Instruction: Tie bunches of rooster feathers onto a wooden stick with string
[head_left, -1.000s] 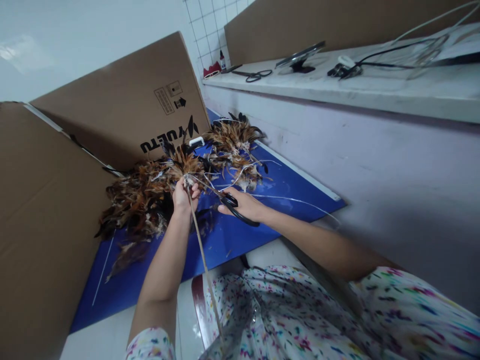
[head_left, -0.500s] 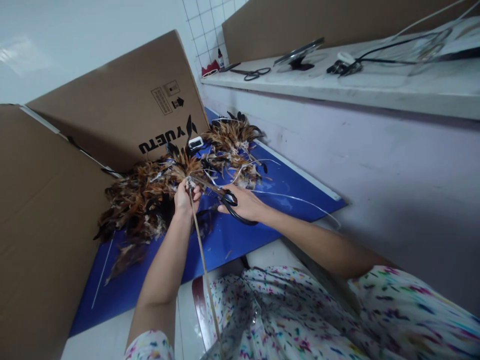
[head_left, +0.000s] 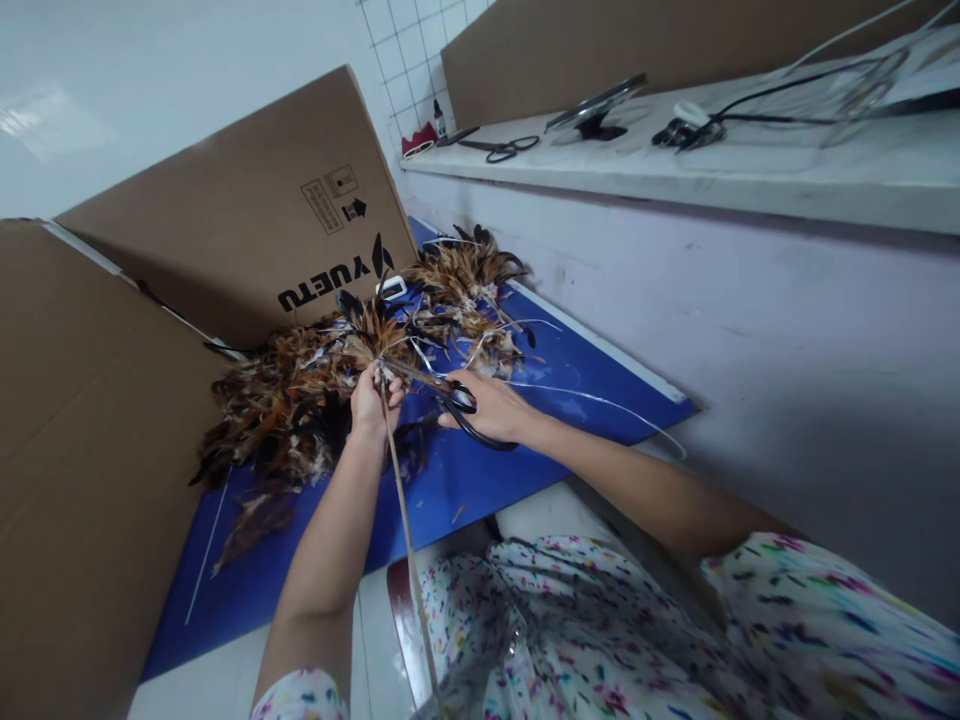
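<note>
My left hand (head_left: 373, 402) is closed around the top of a long thin stick (head_left: 405, 520), just under a tuft of brown and black feathers (head_left: 375, 330) fixed to its end. The stick's lower end runs down towards my lap. In my right hand (head_left: 487, 403) is a pair of scissors (head_left: 459, 402) with black handles. Their blades point left, to the base of the tuft beside my left fingers. Whether the blades are parted there is too small to tell.
A heap of loose feathers (head_left: 262, 400) covers the left of the blue board (head_left: 480, 480), with another feather bundle (head_left: 465, 265) at the back. Cardboard panels (head_left: 247, 200) stand behind and left. Along the right, a white ledge (head_left: 712, 165) carries a second pair of scissors (head_left: 510, 148) and cables.
Both hands keep almost the same place, with the scissors still at the tuft's base. The whole view has shifted very slightly.
</note>
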